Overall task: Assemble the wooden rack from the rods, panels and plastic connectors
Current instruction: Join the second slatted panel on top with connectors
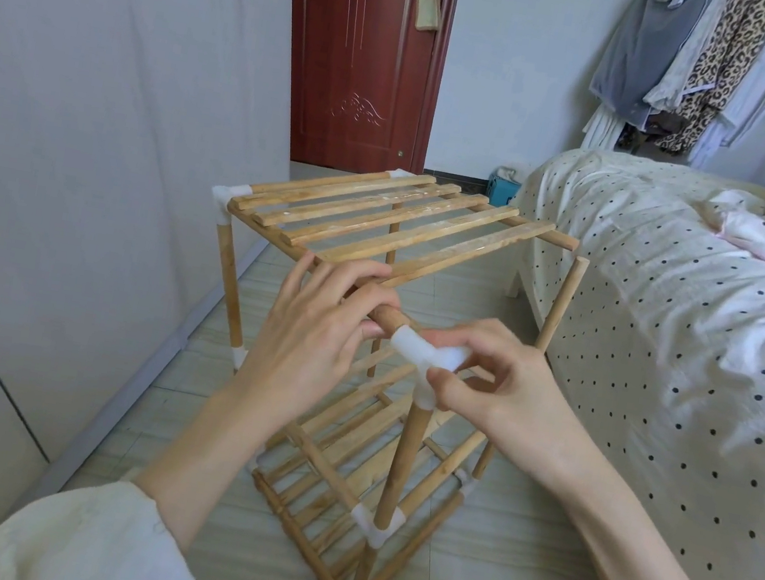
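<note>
Half-built wooden rack (363,337) stands on a pale tiled floor (501,574), between a grey-white wardrobe wall (68,139) and a bed (664,334) in polka-dot cotton. Frame made of round, smooth, light-wood rods; joints are white, slightly translucent plastic connectors. Top panel (381,222): flat slats laid parallel, seated in connectors at its two left corners, its right end rod bare and projecting. A slatted lower panel (343,459) sits near the floor. One upright rod (563,308) at the bed side stands with its top end uncapped, just below that projecting rod. At the near corner, a three-way connector (425,354) caps the near upright (400,463). Left hand (319,330), palm down, fingers curled around the horizontal rod (388,320) right at the connector's socket, grip closed on the rod. Right hand (496,383) pinches the connector between thumb and bent forefinger, remaining fingers loosely curled beside it. Cream fleecy sleeve (89,544) on the left forearm. Red-brown door (363,51) behind; clothes (706,65) hang above the bed.
</note>
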Motion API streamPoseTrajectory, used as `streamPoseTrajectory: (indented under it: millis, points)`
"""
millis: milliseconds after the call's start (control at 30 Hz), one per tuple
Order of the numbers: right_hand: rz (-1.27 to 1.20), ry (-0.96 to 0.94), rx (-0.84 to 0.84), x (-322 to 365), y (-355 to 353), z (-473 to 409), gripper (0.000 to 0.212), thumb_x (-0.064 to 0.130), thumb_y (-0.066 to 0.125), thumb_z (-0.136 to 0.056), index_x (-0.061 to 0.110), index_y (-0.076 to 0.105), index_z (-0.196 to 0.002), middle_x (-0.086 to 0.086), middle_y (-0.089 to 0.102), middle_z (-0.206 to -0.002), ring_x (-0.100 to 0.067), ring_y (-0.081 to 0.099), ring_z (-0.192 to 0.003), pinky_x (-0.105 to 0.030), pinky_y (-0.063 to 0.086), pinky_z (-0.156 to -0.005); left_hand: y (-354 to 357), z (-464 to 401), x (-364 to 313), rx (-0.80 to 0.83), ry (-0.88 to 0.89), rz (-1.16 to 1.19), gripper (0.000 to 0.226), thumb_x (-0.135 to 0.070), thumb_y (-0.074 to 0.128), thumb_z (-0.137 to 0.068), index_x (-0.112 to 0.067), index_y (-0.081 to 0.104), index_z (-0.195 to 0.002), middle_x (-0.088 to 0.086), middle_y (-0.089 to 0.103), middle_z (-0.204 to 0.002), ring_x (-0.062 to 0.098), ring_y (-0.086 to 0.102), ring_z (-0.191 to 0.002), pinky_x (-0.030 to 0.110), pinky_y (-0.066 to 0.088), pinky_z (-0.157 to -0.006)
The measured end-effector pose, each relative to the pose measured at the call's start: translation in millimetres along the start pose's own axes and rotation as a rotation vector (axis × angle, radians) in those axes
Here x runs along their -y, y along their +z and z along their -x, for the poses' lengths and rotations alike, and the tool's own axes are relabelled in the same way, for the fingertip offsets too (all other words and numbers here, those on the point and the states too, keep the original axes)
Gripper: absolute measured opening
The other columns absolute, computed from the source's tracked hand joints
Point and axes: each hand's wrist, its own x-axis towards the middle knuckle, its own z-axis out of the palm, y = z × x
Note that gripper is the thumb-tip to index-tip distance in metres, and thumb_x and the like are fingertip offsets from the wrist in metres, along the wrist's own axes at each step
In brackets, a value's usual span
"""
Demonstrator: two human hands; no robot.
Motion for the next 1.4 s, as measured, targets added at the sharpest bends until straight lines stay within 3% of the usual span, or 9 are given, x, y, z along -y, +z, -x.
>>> streamPoseTrajectory:
  millis: [400, 567, 667, 767, 900, 967, 1133, 1267, 1400]
  points:
    - [-0.018, -0.014, 0.002, -6, 2, 6, 0.029, 0.013, 0.068, -0.084, 0.036, 0.068, -0.101, 0.0, 0.053, -0.104, -0.02, 0.061, -0.088, -0.04, 0.055, -0.08, -3, -2, 2, 0.001, 0.021, 0.035, 0.026, -0.029, 0.047, -0.087, -0.018, 0.066, -0.101, 0.001, 0.058, -0.12, 0.016, 0.05, -0.111, 0.047, 0.022, -0.108]
    - [-0.011, -0.018, 0.045, -5, 1, 6, 0.028, 0.011, 0.061, -0.088, 0.032, 0.064, -0.106, -0.004, 0.051, -0.107, -0.011, 0.059, -0.079, -0.021, 0.052, -0.071, -3, -2, 2, 0.032, 0.052, 0.047, 0.028, -0.029, 0.048, -0.085, -0.017, 0.069, -0.099, 0.003, 0.06, -0.118, 0.019, 0.052, -0.11, 0.052, 0.022, -0.11]
    - [0.012, -0.01, 0.046, -8, 2, 5, 0.026, 0.013, 0.06, -0.089, 0.031, 0.063, -0.108, -0.004, 0.051, -0.108, -0.012, 0.058, -0.081, -0.02, 0.051, -0.071, -3, -2, 0, 0.055, 0.046, 0.095, 0.028, -0.028, 0.051, -0.083, -0.015, 0.07, -0.099, 0.004, 0.06, -0.117, 0.018, 0.05, -0.111, 0.052, 0.026, -0.109]
    - [0.069, -0.016, 0.02, -9, 3, 4, 0.02, 0.031, 0.06, -0.086, 0.038, 0.061, -0.105, 0.002, 0.052, -0.108, -0.011, 0.057, -0.091, -0.025, 0.05, -0.08, -5, -5, 1, 0.052, 0.032, 0.121, 0.031, -0.028, 0.057, -0.081, -0.015, 0.067, -0.108, 0.003, 0.058, -0.118, 0.016, 0.049, -0.113, 0.05, 0.033, -0.105]
    - [0.075, -0.002, -0.1, -4, 11, -5, 0.026, 0.057, 0.043, -0.086, 0.04, 0.06, -0.097, 0.014, 0.055, -0.107, 0.005, 0.051, -0.099, -0.013, 0.039, -0.084, -12, -12, 8, 0.104, -0.065, 0.066, 0.059, -0.026, 0.072, -0.076, -0.016, 0.05, -0.13, 0.0, 0.048, -0.131, 0.019, 0.04, -0.124, 0.037, 0.03, -0.107]
    - [0.003, -0.008, -0.216, 0, 18, -15, 0.036, 0.056, 0.033, -0.09, 0.035, 0.062, -0.092, 0.013, 0.059, -0.103, 0.007, 0.053, -0.095, -0.009, 0.037, -0.083, -12, -15, 16, 0.121, -0.127, 0.071, 0.057, -0.032, 0.069, -0.076, -0.013, 0.051, -0.126, 0.002, 0.048, -0.132, 0.02, 0.039, -0.124, 0.033, 0.027, -0.106]
    - [-0.227, 0.022, -0.435, 2, 33, -39, 0.055, 0.036, 0.018, -0.102, 0.024, 0.066, -0.079, 0.005, 0.065, -0.08, 0.0, 0.057, -0.076, -0.009, 0.041, -0.07, -4, -15, 34, 0.21, 0.009, -0.022, 0.039, -0.04, 0.054, -0.081, -0.01, 0.064, -0.104, 0.006, 0.053, -0.126, 0.023, 0.041, -0.122, 0.057, 0.033, -0.104]
    - [-0.375, 0.082, -0.499, 4, 40, -48, 0.061, 0.037, 0.018, -0.102, 0.017, 0.067, -0.07, 0.005, 0.063, -0.062, -0.006, 0.057, -0.064, -0.014, 0.044, -0.063, -6, -19, 41, 0.255, 0.044, 0.156, 0.059, -0.063, 0.044, -0.079, -0.023, 0.058, -0.119, -0.014, 0.051, -0.126, 0.008, 0.028, -0.132, 0.041, 0.021, -0.112]
    - [-0.425, 0.095, -0.539, 3, 43, -48, 0.062, 0.034, 0.021, -0.103, 0.013, 0.065, -0.063, 0.004, 0.058, -0.05, -0.009, 0.054, -0.057, -0.015, 0.043, -0.057, -9, -24, 44, 0.32, -0.053, 0.344, 0.054, -0.078, 0.043, -0.07, -0.035, 0.06, -0.097, -0.028, 0.05, -0.109, -0.004, 0.025, -0.132, 0.034, 0.015, -0.114]
